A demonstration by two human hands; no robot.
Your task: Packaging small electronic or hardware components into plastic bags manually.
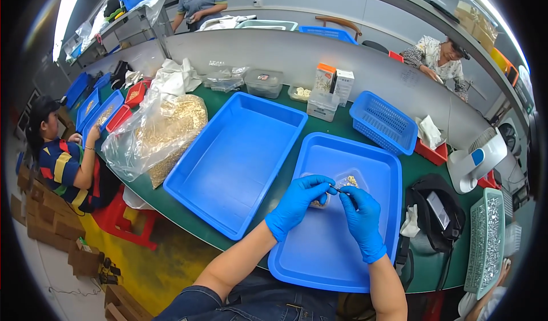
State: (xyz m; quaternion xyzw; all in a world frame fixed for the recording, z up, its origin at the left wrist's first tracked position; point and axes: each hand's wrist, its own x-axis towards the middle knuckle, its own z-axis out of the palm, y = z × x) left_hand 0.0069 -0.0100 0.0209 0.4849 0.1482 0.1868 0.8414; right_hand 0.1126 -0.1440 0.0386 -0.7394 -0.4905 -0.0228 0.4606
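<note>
Both my hands wear blue gloves and meet over the right-hand blue tray [331, 258]. My left hand [299, 202] is closed, pinching one end of a small thin dark piece [335, 188]. At the other end, the fingertips of my right hand [363, 215] close on the same piece. Its exact kind is too small to make out. Just beyond the fingers, a small clear container [355, 178] in the tray holds tiny gold-coloured parts [349, 181]; my hands partly hide it.
Left of my tray lies another blue tray [228, 167], beside a clear bag of gold-coloured parts [171, 127]. A blue basket [383, 121] stands behind. On the right are a black bag [436, 207], a white fan-like device [476, 158] and a pale green basket [488, 241]. Co-workers sit left and beyond the partition.
</note>
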